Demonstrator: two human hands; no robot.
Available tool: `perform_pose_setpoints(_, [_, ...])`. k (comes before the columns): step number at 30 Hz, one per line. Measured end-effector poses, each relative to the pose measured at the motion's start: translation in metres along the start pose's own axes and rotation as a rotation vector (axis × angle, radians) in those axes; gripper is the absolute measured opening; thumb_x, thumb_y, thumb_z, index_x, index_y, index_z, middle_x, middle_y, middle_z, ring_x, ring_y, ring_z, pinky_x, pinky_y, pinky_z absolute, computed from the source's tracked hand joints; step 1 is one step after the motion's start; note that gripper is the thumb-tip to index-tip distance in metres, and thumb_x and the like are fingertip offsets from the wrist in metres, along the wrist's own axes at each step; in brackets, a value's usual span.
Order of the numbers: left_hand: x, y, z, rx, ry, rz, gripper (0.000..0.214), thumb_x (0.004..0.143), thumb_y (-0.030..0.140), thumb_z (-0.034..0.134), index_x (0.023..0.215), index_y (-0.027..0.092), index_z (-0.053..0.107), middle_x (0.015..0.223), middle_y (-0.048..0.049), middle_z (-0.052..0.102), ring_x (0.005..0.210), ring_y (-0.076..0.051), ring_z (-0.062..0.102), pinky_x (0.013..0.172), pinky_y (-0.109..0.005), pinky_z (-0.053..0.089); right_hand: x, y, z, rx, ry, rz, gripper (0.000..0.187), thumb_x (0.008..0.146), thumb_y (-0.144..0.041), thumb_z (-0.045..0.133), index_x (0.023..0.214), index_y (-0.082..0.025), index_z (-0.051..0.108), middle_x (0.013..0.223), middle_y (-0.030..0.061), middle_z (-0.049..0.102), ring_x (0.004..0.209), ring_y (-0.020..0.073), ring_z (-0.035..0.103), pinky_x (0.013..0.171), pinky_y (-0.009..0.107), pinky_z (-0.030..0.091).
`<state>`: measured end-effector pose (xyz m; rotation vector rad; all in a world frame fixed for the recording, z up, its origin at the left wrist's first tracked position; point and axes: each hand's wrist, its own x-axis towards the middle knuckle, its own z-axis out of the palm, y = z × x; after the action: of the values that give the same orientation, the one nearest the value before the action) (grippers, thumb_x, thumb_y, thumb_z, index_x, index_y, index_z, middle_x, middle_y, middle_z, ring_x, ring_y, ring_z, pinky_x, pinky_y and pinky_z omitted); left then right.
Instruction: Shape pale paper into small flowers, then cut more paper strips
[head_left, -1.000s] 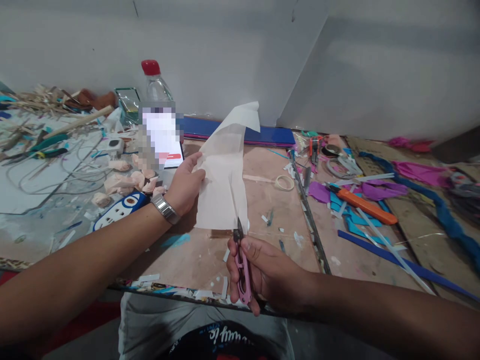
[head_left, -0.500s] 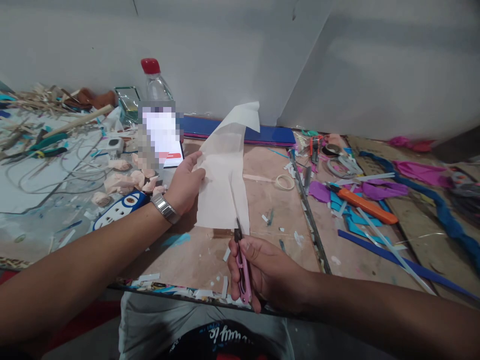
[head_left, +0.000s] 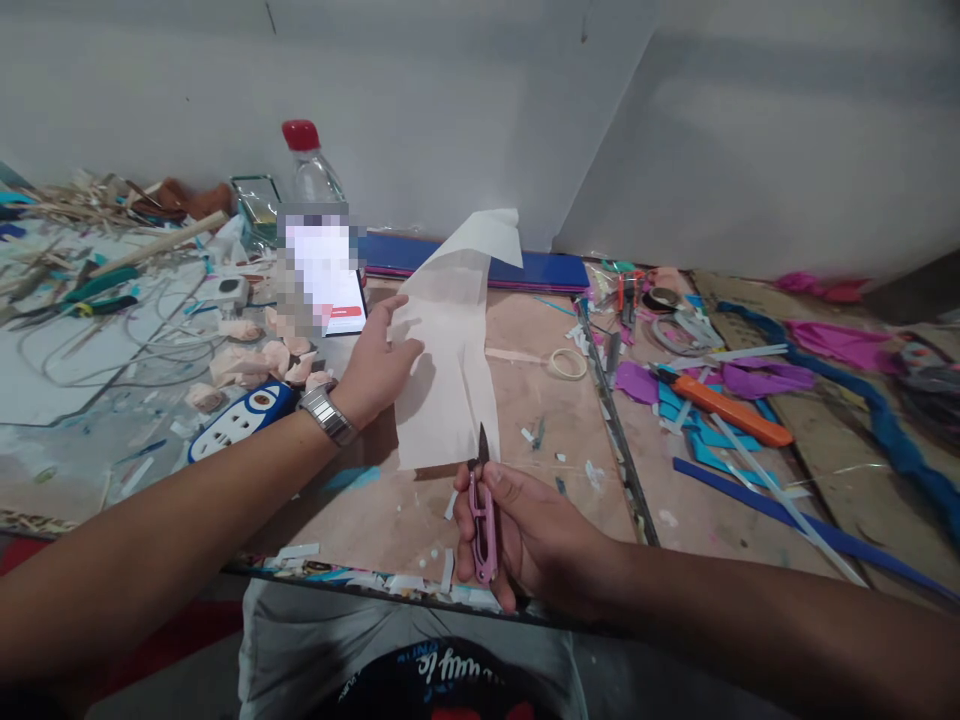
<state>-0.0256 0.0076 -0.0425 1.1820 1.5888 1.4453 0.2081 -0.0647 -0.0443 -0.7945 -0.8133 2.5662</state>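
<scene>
A thin cream paper sheet (head_left: 450, 350) stands curled up from the brown work board (head_left: 517, 420), its top corner folded over. My left hand (head_left: 375, 365), with a metal watch at the wrist, rests on the sheet's left edge with fingers spread. My right hand (head_left: 525, 530) is closed round pink thread snips (head_left: 484, 510). Their blade tips meet the paper's bottom edge near its right corner.
A phone (head_left: 322, 275) and a red-capped bottle (head_left: 307, 165) stand behind my left hand. Paper flowers (head_left: 255, 360) and a blue-white power strip (head_left: 240, 420) lie left. An orange utility knife (head_left: 724, 405), a tape ring (head_left: 568, 364) and coloured scraps lie right.
The snips' tips have moved up slightly to the paper's bottom edge. My left hand has shifted a little further onto the sheet, fingers more spread.
</scene>
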Motion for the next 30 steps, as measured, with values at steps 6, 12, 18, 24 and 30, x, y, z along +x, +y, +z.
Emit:
perform_pose_setpoints(6, [-0.014, 0.026, -0.006, 0.347, -0.203, 0.208, 0.057, 0.081, 0.024, 0.074, 0.135, 0.022, 0.057, 0.169, -0.0146, 0.024, 0.16, -0.035, 0.017, 0.131, -0.053, 0.013, 0.001, 0.003, 0.001, 0.017, 0.035, -0.024, 0.034, 0.102, -0.052, 0.055, 0.115, -0.022, 0.053, 0.08, -0.0011, 0.063, 0.061, 0.0165, 0.072, 0.037, 0.021, 0.055])
perform_pose_setpoints(12, [-0.035, 0.036, -0.008, 0.332, -0.293, 0.233, 0.061, 0.08, 0.023, 0.077, 0.136, 0.022, 0.055, 0.154, -0.0137, 0.047, 0.151, -0.031, 0.037, 0.13, -0.05, 0.021, 0.002, 0.001, 0.002, 0.033, 0.041, -0.05, 0.037, 0.091, -0.045, 0.076, 0.11, -0.02, 0.057, 0.079, -0.0019, 0.063, 0.061, 0.0129, 0.068, 0.039, 0.017, 0.052])
perform_pose_setpoints(18, [-0.061, 0.016, 0.004, -0.136, -0.225, -0.065, 0.085, 0.072, 0.017, 0.082, 0.146, 0.031, 0.042, 0.16, -0.0091, 0.042, 0.149, -0.029, 0.042, 0.119, -0.046, 0.044, 0.002, 0.006, -0.001, 0.071, -0.001, -0.055, 0.031, 0.095, -0.043, 0.07, 0.111, -0.019, 0.058, 0.081, -0.0002, 0.066, 0.064, 0.0137, 0.071, 0.04, 0.016, 0.05])
perform_pose_setpoints(24, [-0.073, 0.019, 0.007, -0.401, -0.255, -0.29, 0.098, 0.074, 0.012, 0.08, 0.153, 0.04, 0.03, 0.154, -0.0079, 0.052, 0.139, -0.027, 0.056, 0.109, -0.044, 0.054, 0.0, 0.007, -0.003, 0.081, -0.053, -0.035, 0.036, 0.098, -0.049, 0.065, 0.116, -0.02, 0.054, 0.083, 0.0031, 0.07, 0.07, 0.0185, 0.075, 0.045, 0.021, 0.056])
perform_pose_setpoints(30, [-0.073, 0.005, -0.005, -0.205, -0.334, -0.231, 0.045, 0.082, 0.025, 0.079, 0.126, 0.026, 0.068, 0.138, -0.0075, 0.065, 0.122, -0.025, 0.064, 0.1, -0.038, 0.056, -0.002, 0.002, -0.002, 0.085, -0.064, 0.02, 0.033, 0.098, -0.046, 0.065, 0.113, -0.018, 0.055, 0.082, 0.0029, 0.07, 0.068, 0.0163, 0.073, 0.047, 0.02, 0.056])
